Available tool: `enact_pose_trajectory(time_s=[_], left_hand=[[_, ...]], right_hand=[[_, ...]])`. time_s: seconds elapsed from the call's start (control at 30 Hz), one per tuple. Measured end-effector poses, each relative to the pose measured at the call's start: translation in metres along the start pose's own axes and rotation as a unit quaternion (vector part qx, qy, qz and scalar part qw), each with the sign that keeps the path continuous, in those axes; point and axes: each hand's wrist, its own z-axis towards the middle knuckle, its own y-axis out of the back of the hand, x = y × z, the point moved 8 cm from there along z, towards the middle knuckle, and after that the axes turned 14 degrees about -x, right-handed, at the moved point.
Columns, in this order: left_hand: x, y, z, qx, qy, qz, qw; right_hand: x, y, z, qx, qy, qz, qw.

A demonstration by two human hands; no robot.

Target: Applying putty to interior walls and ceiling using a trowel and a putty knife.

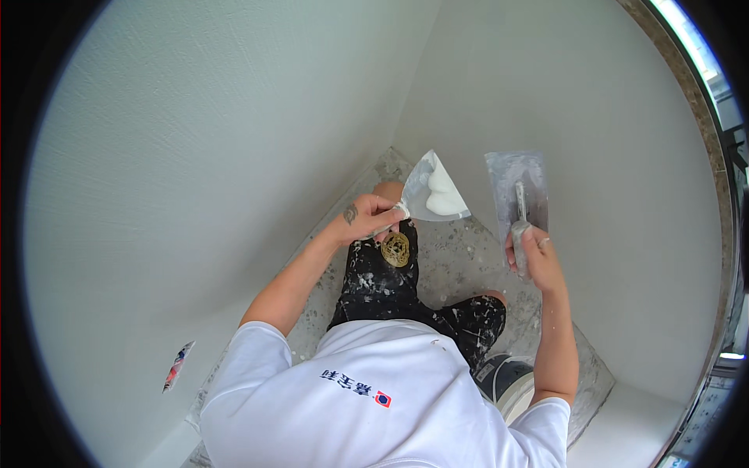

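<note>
- I see left hand (365, 218) gripping scraper (418, 192), white putty (443, 200) on it.
- Right hand (540, 257) closed round trowel (535, 187); trowel right of scraper, apart.
- Bucket (503, 381) on floor (452, 261), lower right of scraper.

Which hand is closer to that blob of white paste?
Left: the left hand grips the scraper carrying the white paste. The right hand is farther, to the paste's right, holding a trowel.

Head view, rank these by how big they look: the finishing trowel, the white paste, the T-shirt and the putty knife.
1. T-shirt
2. Finishing trowel
3. Putty knife
4. White paste
</note>
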Motion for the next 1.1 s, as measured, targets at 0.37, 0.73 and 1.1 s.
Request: enact_pose_trajectory(time_s=[0.37,0.73,1.1], left_hand=[[-0.039,0.016,-0.017,-0.097,-0.222,0.226,0.944],[0.05,-0.008,-0.048,-0.016,-0.06,0.02,0.998],[0.073,-0.01,-0.043,0.031,-0.026,0.014,0.999]], right_hand=[[0.103,-0.059,0.017,-0.127,0.298,-0.372,0.87],[0.143,-0.072,0.154,-0.193,0.278,-0.456,0.823],[0.3,-0.034,0.097,-0.181,0.275,-0.362,0.872]])
